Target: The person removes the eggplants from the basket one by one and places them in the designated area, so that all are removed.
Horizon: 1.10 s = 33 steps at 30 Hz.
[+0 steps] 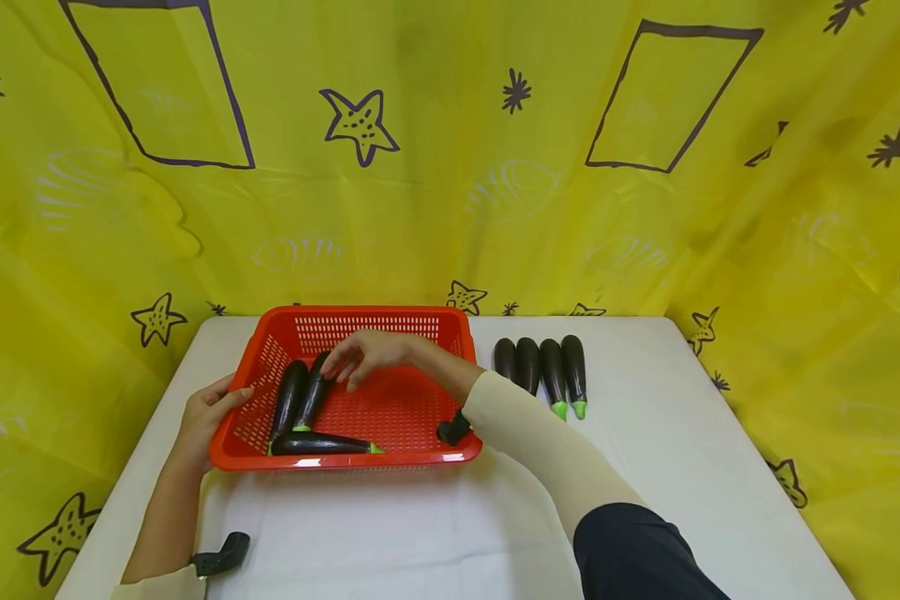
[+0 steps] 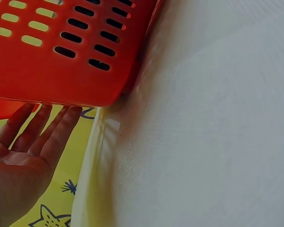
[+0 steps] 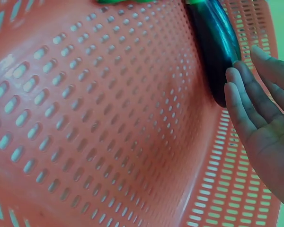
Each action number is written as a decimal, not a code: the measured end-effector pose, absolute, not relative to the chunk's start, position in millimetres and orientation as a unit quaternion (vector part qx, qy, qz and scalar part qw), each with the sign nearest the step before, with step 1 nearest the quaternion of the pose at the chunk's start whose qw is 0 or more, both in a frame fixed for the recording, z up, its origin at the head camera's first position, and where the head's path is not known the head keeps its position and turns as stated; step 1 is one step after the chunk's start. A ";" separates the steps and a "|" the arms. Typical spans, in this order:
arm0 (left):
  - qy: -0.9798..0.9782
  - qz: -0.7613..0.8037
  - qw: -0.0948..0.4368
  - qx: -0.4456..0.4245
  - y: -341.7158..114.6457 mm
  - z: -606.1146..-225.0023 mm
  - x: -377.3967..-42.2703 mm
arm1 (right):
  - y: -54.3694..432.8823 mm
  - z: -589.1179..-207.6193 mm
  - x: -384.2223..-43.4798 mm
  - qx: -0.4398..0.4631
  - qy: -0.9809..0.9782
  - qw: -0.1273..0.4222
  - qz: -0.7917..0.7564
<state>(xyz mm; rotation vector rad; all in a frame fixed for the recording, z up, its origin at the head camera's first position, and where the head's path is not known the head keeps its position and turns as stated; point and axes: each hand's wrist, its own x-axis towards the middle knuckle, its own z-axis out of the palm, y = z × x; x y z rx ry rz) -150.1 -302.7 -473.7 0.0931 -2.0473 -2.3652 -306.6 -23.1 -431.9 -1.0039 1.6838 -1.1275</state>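
Observation:
A red plastic basket (image 1: 401, 408) with slotted walls stands on the white table. Inside it lie three dark eggplants with green stem ends: one eggplant (image 1: 290, 400) along the left wall, another eggplant (image 1: 314, 396) beside it, and a third eggplant (image 1: 322, 443) along the near wall. My left hand (image 1: 204, 417) grips the basket's left rim, thumb over the top and fingers (image 2: 57, 137) against the underside in the left wrist view. My right hand (image 1: 371, 354) reaches over the basket, its relaxed fingers (image 3: 241, 101) right at the end of the second eggplant, thumb spread apart.
Several more eggplants (image 1: 552, 367) lie side by side on the white table (image 1: 645, 467), right of the basket, partly behind the right forearm. A yellow patterned curtain (image 1: 435, 225) hangs behind the table and along its sides. Dark wrist devices (image 1: 225, 554) sit at both sleeves.

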 end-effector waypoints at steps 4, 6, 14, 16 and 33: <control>-0.654 -0.756 0.008 0.026 -303.1 -473.6 -150.3 | -27.9 -436.4 -301.1 -0.398 0.665 0.448 -0.446; -0.653 -0.757 0.008 0.026 -303.5 -473.5 -150.4 | -30.6 -439.3 -297.9 -0.397 0.657 0.461 -0.446; -0.653 -0.757 0.007 0.026 -304.2 -474.1 -150.5 | -38.9 -448.3 -287.0 -0.388 0.637 0.501 -0.440; -0.653 -0.757 0.008 0.023 -304.3 -474.2 -150.6 | -39.9 -448.9 -285.7 -0.380 0.635 0.509 -0.440; -0.655 -0.755 0.008 0.029 -303.5 -473.0 -150.3 | -42.0 -452.7 -281.4 -0.357 0.610 0.561 -0.430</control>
